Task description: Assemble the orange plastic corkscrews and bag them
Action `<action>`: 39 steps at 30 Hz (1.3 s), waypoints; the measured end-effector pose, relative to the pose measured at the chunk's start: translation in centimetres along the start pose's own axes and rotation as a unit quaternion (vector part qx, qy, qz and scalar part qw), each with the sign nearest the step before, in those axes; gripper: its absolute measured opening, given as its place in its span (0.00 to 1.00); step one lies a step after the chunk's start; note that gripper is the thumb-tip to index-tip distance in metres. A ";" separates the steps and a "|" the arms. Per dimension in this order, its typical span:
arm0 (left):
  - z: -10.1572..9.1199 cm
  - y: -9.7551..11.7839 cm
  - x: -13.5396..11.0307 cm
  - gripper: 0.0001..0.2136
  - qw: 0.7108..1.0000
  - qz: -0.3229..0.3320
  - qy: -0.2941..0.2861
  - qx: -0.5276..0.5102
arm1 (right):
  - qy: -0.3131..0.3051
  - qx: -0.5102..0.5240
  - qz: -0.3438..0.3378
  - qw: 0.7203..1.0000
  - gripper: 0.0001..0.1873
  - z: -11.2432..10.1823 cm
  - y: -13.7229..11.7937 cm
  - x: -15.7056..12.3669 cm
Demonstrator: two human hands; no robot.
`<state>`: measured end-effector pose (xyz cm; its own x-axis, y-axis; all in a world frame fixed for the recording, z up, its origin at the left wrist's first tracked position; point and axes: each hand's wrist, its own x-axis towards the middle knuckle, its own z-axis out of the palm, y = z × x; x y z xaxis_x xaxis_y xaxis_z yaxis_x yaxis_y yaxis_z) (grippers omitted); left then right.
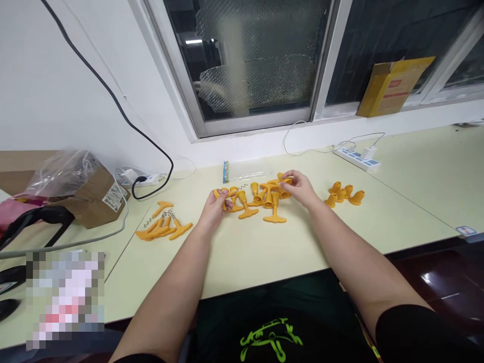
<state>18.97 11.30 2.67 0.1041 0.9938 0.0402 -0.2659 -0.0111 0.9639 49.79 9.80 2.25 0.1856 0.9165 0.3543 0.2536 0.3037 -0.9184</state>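
Observation:
My left hand [215, 204] is closed on an orange T-shaped plastic piece [223, 193] at the left edge of a middle heap of orange parts [260, 199] on the pale table [264, 252]. My right hand [298, 187] pinches another orange piece [284, 179] at the heap's right side. The heap mixes T-handles and small cone-shaped caps. To the left lies a group of orange handles with metal spiral screws [162, 227]. To the right stands a small cluster of orange cone caps [344, 194].
A clear plastic bag [242, 171] lies behind the heap. A cardboard box with a plastic bag [86, 194] sits at the left, with a black cable [151, 146] and power strips [357, 156] along the wall. A yellow box [393, 85] rests on the windowsill.

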 end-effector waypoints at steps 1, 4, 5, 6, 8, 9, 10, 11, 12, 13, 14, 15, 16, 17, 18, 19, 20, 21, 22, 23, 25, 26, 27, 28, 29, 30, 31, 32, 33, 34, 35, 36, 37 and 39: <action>0.1 0.0 -0.2 0.26 1.000 0.003 -0.012 0.004 | -0.044 0.041 0.000 0.998 0.16 0.8 -0.4 -0.4; 0.4 0.1 -0.6 0.26 0.999 0.012 -0.035 0.031 | -0.104 0.123 -0.012 0.987 0.15 2.8 -1.2 -1.5; 0.4 0.1 -0.7 0.26 0.998 0.011 -0.043 0.040 | -0.113 0.144 -0.017 0.983 0.16 3.2 -1.3 -1.8; 0.5 0.1 -0.8 0.25 0.998 0.009 -0.051 0.047 | -0.121 0.161 -0.020 0.979 0.16 3.5 -1.4 -2.0; 0.6 0.1 -0.9 0.25 0.996 0.004 -0.066 0.056 | -0.135 0.182 -0.020 0.974 0.17 3.8 -1.4 -2.2; 0.6 0.1 -0.9 0.25 0.996 0.002 -0.073 0.057 | -0.140 0.186 -0.017 0.973 0.17 3.8 -1.4 -2.2; 0.7 0.1 -1.0 0.25 0.995 0.001 -0.077 0.058 | -0.143 0.186 -0.011 0.972 0.17 3.8 -1.4 -2.2; 0.7 0.1 -1.0 0.25 0.995 0.001 -0.081 0.059 | -0.147 0.183 -0.003 0.972 0.17 3.7 -1.4 -2.2; 0.7 0.1 -1.0 0.25 0.995 0.001 -0.084 0.061 | -0.152 0.181 0.005 0.972 0.17 3.7 -1.3 -2.2; 0.8 0.0 -1.0 0.24 0.994 0.000 -0.086 0.063 | -0.159 0.178 0.012 0.971 0.18 3.7 -1.3 -2.2; 0.9 -0.1 -1.1 0.24 0.994 0.000 -0.089 0.065 | -0.169 0.175 0.019 0.970 0.18 3.8 -1.2 -2.2; 1.0 -0.1 -1.1 0.24 0.993 -0.001 -0.092 0.070 | -0.179 0.173 0.023 0.968 0.18 3.9 -1.2 -2.3; 1.1 -0.2 -1.2 0.24 0.992 -0.004 -0.097 0.076 | -0.188 0.172 0.023 0.967 0.18 4.0 -1.2 -2.4; 1.3 -0.3 -1.3 0.24 0.991 -0.011 -0.104 0.082 | -0.195 0.170 0.015 0.966 0.18 4.2 -1.2 -2.5; 1.5 -0.3 -1.4 0.24 0.990 -0.023 -0.112 0.086 | -0.201 0.166 0.000 0.966 0.17 4.4 -1.3 -2.6; 1.7 -0.3 -1.6 0.24 0.988 -0.041 -0.120 0.088 | -0.205 0.157 -0.021 0.966 0.15 4.6 -1.3 -2.7; 1.9 -0.3 -1.8 0.23 0.986 -0.065 -0.125 0.085 | -0.209 0.143 -0.046 0.966 0.14 4.7 -1.4 -2.8; 2.2 -0.2 -2.0 0.23 0.984 -0.093 -0.128 0.076 | -0.214 0.127 -0.068 0.966 0.12 4.8 -1.5 -2.9; 2.4 0.0 -2.2 0.24 0.983 -0.120 -0.128 0.062 | -0.219 0.113 -0.082 0.966 0.12 4.8 -1.6 -3.0; 2.6 0.1 -2.4 0.24 0.981 -0.141 -0.127 0.046 | -0.225 0.103 -0.084 0.965 0.12 4.8 -1.7 -3.1; 2.9 0.3 -2.7 0.25 0.980 -0.143 -0.133 0.021 | -0.236 0.106 -0.053 0.965 0.14 4.8 -1.9 -3.2; 3.0 0.3 -2.8 0.25 0.982 -0.123 -0.141 0.017 | -0.240 0.115 -0.026 0.964 0.15 4.7 -2.0 -3.3; 3.1 0.3 -2.9 0.26 0.984 -0.089 -0.150 0.021 | -0.242 0.126 0.003 0.962 0.16 4.8 -2.1 -3.3; 3.2 0.3 -2.9 0.26 0.986 -0.047 -0.158 0.035 | -0.242 0.135 0.030 0.960 0.16 4.8 -2.2 -3.3; 3.2 0.2 -2.9 0.25 0.985 0.000 -0.165 0.055 | -0.243 0.145 0.058 0.957 0.16 4.9 -2.3 -3.4; 3.2 0.1 -3.0 0.25 0.981 0.047 -0.170 0.081 | -0.242 0.157 0.085 0.954 0.16 5.0 -2.5 -3.4; 3.2 0.0 -3.0 0.24 0.974 0.091 -0.174 0.109 | -0.241 0.169 0.113 0.949 0.17 5.1 -2.7 -3.5; 3.1 -0.1 -3.1 0.22 0.966 0.131 -0.175 0.138 | -0.239 0.183 0.145 0.943 0.18 5.3 -3.0 -3.6; 3.1 -0.1 -3.1 0.21 0.957 0.165 -0.172 0.166 | -0.236 0.195 0.179 0.935 0.18 5.5 -3.3 -3.7; 3.0 -0.2 -3.2 0.20 0.948 0.193 -0.167 0.191 | -0.232 0.204 0.215 0.926 0.18 5.6 -3.6 -3.8; 3.0 -0.3 -3.3 0.20 0.939 0.216 -0.160 0.213 | -0.226 0.207 0.252 0.918 0.18 5.8 -3.9 -3.8; 3.0 -0.3 -3.4 0.19 0.932 0.232 -0.154 0.230 | -0.221 0.206 0.285 0.910 0.18 5.8 -4.2 -3.9; 3.0 -0.3 -3.6 0.19 0.927 0.244 -0.149 0.242 | -0.219 0.202 0.310 0.903 0.17 5.9 -4.5 -4.0; 3.2 -0.3 -3.7 0.19 0.925 0.250 -0.140 0.249 | -0.233 0.199 0.316 0.898 0.18 5.8 -4.7 -4.1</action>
<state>21.73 7.26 3.04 0.3512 0.7829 0.5135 0.1196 -0.5814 0.8048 42.38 6.16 4.09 -0.2673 0.9202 -0.2860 -0.1383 -0.3304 -0.9337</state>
